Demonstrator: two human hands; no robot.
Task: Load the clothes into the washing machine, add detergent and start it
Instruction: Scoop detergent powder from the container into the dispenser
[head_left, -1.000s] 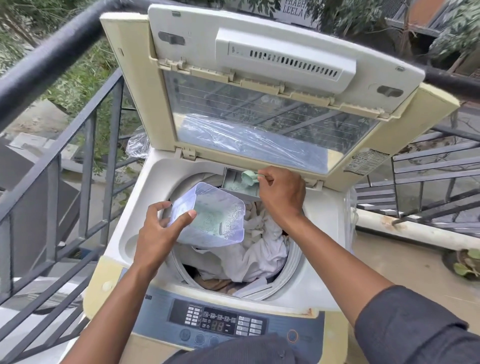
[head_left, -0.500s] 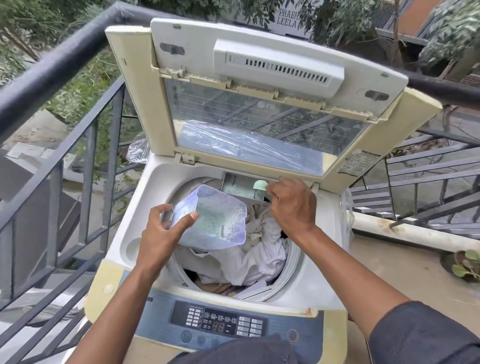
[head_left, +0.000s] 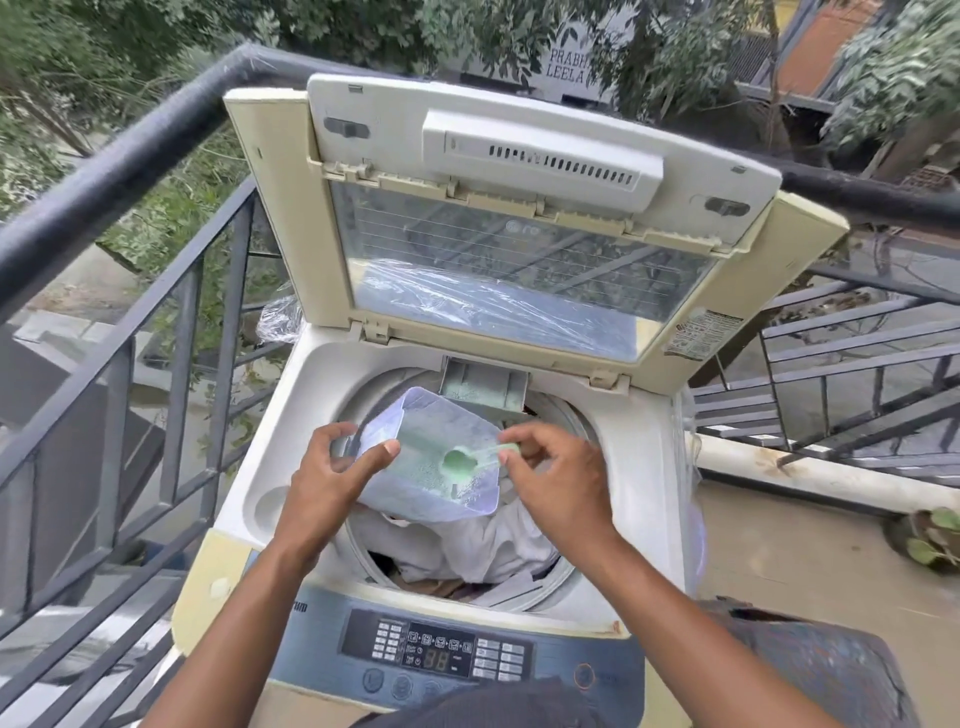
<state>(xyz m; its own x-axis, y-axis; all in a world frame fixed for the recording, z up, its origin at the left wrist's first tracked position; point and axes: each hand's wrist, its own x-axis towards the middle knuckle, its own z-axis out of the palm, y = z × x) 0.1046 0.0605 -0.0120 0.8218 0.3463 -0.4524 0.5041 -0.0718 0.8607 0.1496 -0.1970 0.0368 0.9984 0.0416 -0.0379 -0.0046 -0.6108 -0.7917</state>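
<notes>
The cream-and-white top-loading washing machine stands against a dark metal balcony railing, its hinged lid raised upright at the back edge; the lid's clear ribbed window has crinkled plastic film behind it. I see the round tub opening holding crumpled white cloth, with something brownish under it near the front rim that I cannot make out. At the tub's back edge a small grey rectangular detergent drawer sits open, speckled with pale green powder.

My left hand curls around the left side of a translucent, soft-walled plastic detergent tub, thumb pressed on its near wall, fingers wrapped behind; it hangs over the tub opening, tilted, with green-white granules showing through its cloudy walls. My right hand pinches the handle of a small pale green plastic scoop between thumb and fingertips, the round bowl lying inside the container on the powder. The remaining fingers are loosely bent.

The blue-grey control panel runs along the front edge, buttons and a dim digit display in its middle; the print is too small to read. Both forearms cross over it. The machine's right side has open concrete floor beside it; the left side sits close to the railing bars. The lower frame is cut off by dark fabric.
</notes>
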